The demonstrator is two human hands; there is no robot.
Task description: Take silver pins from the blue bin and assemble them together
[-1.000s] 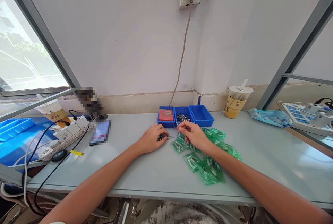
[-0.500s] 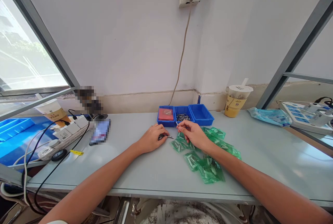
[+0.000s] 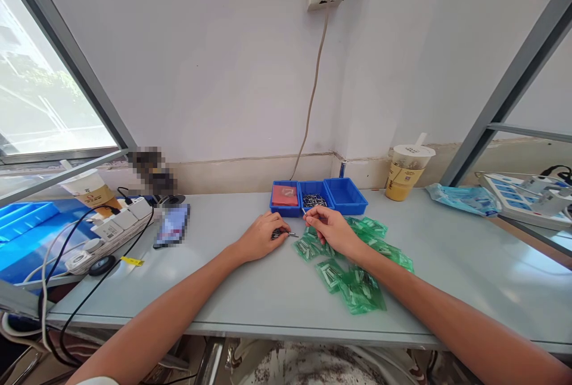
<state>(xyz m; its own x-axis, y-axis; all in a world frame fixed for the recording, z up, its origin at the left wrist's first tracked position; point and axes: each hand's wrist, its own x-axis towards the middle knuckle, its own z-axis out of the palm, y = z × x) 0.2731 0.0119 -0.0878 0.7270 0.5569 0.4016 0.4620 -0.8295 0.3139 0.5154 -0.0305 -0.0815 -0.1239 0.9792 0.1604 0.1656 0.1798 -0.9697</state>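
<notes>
My left hand (image 3: 261, 238) rests on the table with its fingers curled round several small metal pins (image 3: 292, 234); one pokes out past the fingertips. My right hand (image 3: 333, 231) is closed in a pinch on a thin, light metal pin (image 3: 304, 211), just in front of the blue bins. The middle bin (image 3: 329, 194) holds a heap of small metal pieces (image 3: 314, 201). Red flat packets (image 3: 285, 195) fill the left bin (image 3: 286, 212). Beneath and beside my right forearm lie several green plastic bags (image 3: 363, 291) with slim metal pieces inside.
The right bin (image 3: 346, 196) stands beside the others. Further right are a drink cup (image 3: 404, 179) and a blue plastic packet (image 3: 465, 199). To the left lie a phone (image 3: 172, 227), a power strip (image 3: 116, 233) and black cables. The table's front edge (image 3: 313, 337) runs below my arms.
Both hands stay almost where they were, holding the same pins. The view has shifted very slightly; nothing else has visibly moved.
</notes>
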